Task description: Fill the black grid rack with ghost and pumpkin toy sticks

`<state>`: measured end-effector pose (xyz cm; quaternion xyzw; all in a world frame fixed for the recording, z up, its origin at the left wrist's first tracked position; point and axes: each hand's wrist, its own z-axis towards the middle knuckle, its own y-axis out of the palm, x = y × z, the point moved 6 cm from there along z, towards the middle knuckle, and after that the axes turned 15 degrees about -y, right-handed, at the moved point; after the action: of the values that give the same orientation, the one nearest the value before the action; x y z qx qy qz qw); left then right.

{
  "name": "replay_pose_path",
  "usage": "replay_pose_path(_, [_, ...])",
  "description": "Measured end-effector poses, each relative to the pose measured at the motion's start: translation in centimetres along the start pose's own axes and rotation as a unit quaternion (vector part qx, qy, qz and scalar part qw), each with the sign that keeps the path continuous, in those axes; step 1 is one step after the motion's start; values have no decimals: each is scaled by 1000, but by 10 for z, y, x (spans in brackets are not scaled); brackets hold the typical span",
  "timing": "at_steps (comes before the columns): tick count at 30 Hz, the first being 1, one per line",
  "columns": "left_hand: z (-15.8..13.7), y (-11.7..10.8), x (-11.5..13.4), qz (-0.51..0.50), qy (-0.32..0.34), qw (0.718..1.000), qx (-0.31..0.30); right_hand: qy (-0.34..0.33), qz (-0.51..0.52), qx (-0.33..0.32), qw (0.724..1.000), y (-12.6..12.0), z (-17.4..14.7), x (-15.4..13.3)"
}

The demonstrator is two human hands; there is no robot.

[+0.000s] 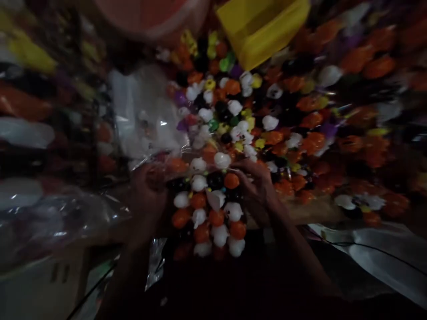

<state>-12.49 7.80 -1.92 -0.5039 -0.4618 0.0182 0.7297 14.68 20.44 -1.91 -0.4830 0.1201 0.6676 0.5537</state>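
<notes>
Between my hands hangs a bundle of small plastic figures [216, 218], orange, white and black, in rough rows with tiny coloured beads among them. At its upper left, my left hand [150, 189] is closed, its fingers dark and partly hidden. My right hand [258, 182] pinches the upper right edge of the bundle, with thumb and fingers close together. Just beyond my left hand lies a clear plastic bag [143, 111], crumpled and shiny. Dim light hides how the figures are joined.
A heap of mixed small figures [233, 106] spreads across the table behind the bundle. A yellow bin [267, 35] and a pinkish tub [150, 18] stand at the back. More clear plastic [66, 213] lies on the left, with a black cable [376, 244] on the right.
</notes>
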Motion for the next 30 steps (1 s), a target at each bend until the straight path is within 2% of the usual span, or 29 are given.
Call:
replay_pose_path(2, [-3, -6, -6, 41, -20, 999, 4, 6, 2, -3, 1000, 1, 3, -1])
replay_pose_path(6, [-4, 1, 6, 55, 0, 998, -26, -10, -38, -12, 999, -1, 5, -14])
replay_pose_path(11, [-8, -12, 9, -20, 51, 995, 89, -91, -173, -19, 981, 1, 6, -24])
replay_pose_path(16, [-13, -13, 15, 14, 126, 985, 120, -164, -280, -15, 946, 4, 4, -27])
replay_pose_path(18, [-15, -14, 21, 20, 159, 979, 130, -182, -273, -33, 944, 7, 5, -27])
replay_pose_path(22, [-25, -19, 33, 55, 231, 966, 97, -189, -233, -66, 951, 7, 6, -29])
replay_pose_path(26, [-37, -32, 20, 79, 254, 960, 91, -214, -293, -71, 929, 1, -6, -39])
replay_pose_path(30, [-47, -41, 0, 108, 267, 949, 127, -220, -300, -95, 923, -1, -25, -47])
